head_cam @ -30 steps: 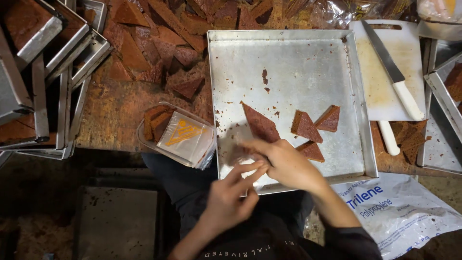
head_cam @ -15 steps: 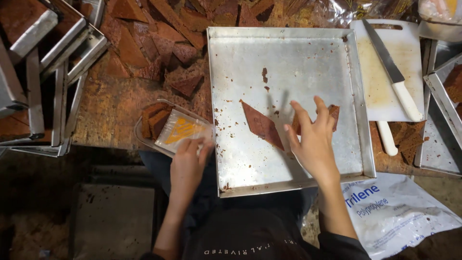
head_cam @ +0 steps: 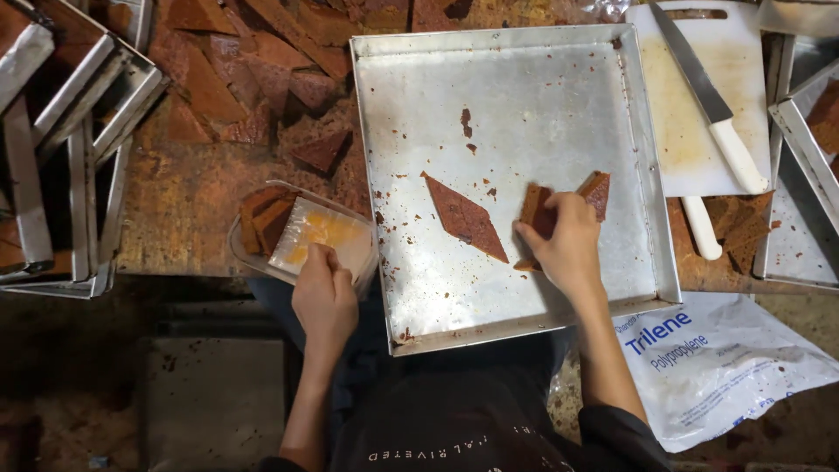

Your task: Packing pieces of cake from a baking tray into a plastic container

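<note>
While my right hand (head_cam: pixel 566 238) lies on big metal tray (head_cam: pixel 516 105), fingers curl round brown diamond-cut slices (head_cam: pixel 535 210), gripping them; one more slice (head_cam: pixel 596 190) just beside fingertips, long diamond piece (head_cam: pixel 465 218) lies apart toward tray middle. My left hand (head_cam: pixel 323 293) pinches near edge of clear plastic container (head_cam: pixel 306 238), thumb on rim; brown pieces stacked in its left part. White cutting board (head_cam: pixel 699 131) with knife (head_cam: pixel 710 105) right of tray. Loose brown slabs (head_cam: pixel 253 79) on table beyond container.
</note>
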